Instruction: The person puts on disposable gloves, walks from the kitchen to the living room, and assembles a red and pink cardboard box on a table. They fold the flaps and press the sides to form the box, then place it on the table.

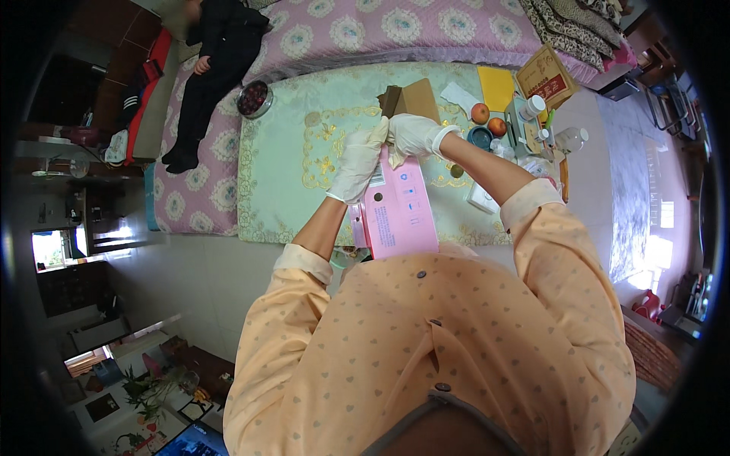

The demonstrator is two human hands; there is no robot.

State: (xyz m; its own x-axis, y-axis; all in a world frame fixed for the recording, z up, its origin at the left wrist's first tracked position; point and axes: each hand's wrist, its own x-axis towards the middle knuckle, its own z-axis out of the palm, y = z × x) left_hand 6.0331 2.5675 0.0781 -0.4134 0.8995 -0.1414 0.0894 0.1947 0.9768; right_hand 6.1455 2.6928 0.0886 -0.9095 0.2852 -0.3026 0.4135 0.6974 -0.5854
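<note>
My left hand (357, 163) and my right hand (416, 137), both in thin white gloves, meet at the far end of a pink box (403, 213). The box has a barcode and small printed icons, and its near end reaches my shirt front. Both hands are closed, their fingers bunched together. A pale, crumpled bit of thin material (396, 157) shows under the right fingers; whether it is part of a glove I cannot tell. Just beyond the hands stands an open brown cardboard box (414, 99).
A pale green patterned cloth (277, 182) covers the table. At right are apples (480, 113), a teal bowl (480, 137), white bottles (532, 106), a yellow sheet (496, 87) and a carton (546, 76). A bowl of dark red fruit (255, 99) stands far left, near a seated person (209, 76).
</note>
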